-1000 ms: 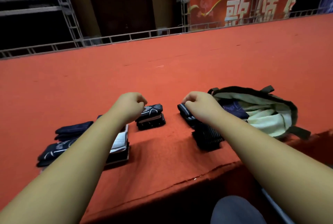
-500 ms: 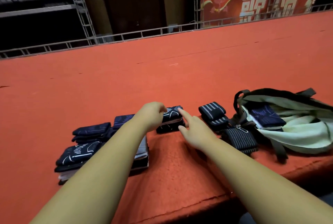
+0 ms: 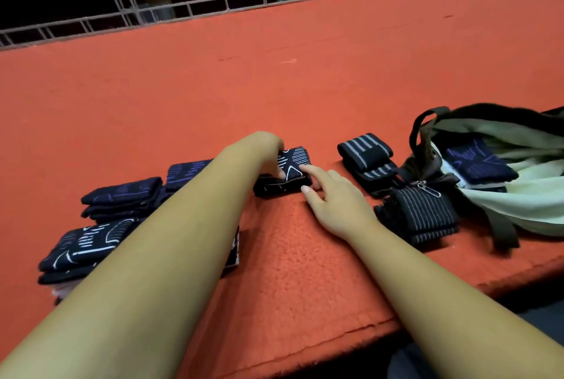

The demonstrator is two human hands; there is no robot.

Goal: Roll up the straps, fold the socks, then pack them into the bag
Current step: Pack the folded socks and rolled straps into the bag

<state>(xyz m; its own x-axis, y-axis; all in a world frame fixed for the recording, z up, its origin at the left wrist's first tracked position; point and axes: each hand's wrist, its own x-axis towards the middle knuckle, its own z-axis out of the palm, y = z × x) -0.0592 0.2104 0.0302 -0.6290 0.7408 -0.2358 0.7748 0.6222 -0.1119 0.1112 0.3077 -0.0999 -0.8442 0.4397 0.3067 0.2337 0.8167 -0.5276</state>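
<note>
On a red carpeted table (image 3: 274, 88), the left hand (image 3: 262, 149) clasps the left end of a folded sock (image 3: 293, 162) with curled fingers. The right hand (image 3: 338, 201) lays a straight forefinger (image 3: 311, 171) on its top. Rolled straps (image 3: 364, 149) lie at the sock's 3 o'clock, with the open bag (image 3: 518, 204) beyond them. Folded sock stacks (image 3: 122, 195) sit at 8 o'clock.

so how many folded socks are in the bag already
1: a dark sock with blue pattern lies in the open mouth of the bag; others could be hidden deeper inside.
</note>
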